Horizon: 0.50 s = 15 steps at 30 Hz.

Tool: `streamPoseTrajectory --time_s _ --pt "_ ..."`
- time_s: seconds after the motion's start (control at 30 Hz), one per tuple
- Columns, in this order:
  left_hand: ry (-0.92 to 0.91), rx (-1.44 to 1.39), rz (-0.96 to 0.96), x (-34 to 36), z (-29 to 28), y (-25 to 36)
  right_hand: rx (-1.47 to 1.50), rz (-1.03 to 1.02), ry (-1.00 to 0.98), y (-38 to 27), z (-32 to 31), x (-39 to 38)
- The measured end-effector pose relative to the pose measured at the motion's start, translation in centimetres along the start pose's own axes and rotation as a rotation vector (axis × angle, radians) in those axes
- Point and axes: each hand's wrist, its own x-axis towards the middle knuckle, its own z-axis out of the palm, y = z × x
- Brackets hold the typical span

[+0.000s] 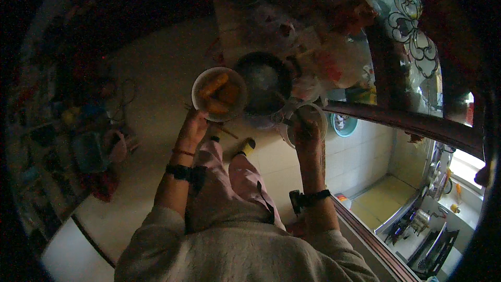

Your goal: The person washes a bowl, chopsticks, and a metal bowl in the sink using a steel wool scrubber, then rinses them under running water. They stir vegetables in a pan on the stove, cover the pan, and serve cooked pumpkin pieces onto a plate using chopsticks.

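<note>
My left hand [195, 125] is closed on the near edge of a pale round bowl [195, 90]. Orange-brown pieces of food [216, 91] lie in it. Thin sticks, perhaps chopsticks [229, 132], stick out by that hand. My right hand [308, 134] is closed at a pale, see-through-looking round bowl [322, 117], its fingers over the rim. What lies in that bowl is too dark to make out. Between the two bowls, slightly farther off, stands a dark round pan [251, 65] with a greyish inside.
Beyond the pan is a cluttered table [229, 31] with plastic bags [339, 68]. A turquoise basin [354, 127] stands on the tiled floor past a door frame [365, 237] on the right. Kitchen things [420, 222] crowd a counter at far right. Dim clutter lines the left side.
</note>
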Motion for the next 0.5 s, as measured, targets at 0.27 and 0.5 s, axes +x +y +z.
streamPoseTrajectory --time_s 0.27,0.5 --pt "-0.121 -0.011 0.084 0.8 2.9 0.9 -1.106 -0.413 -0.039 -6.5 4.7 -5.4" --pt "-0.226 0.049 0.168 1.2 6.8 0.7 -1.409 -0.509 -0.157 -9.7 7.4 -8.4"
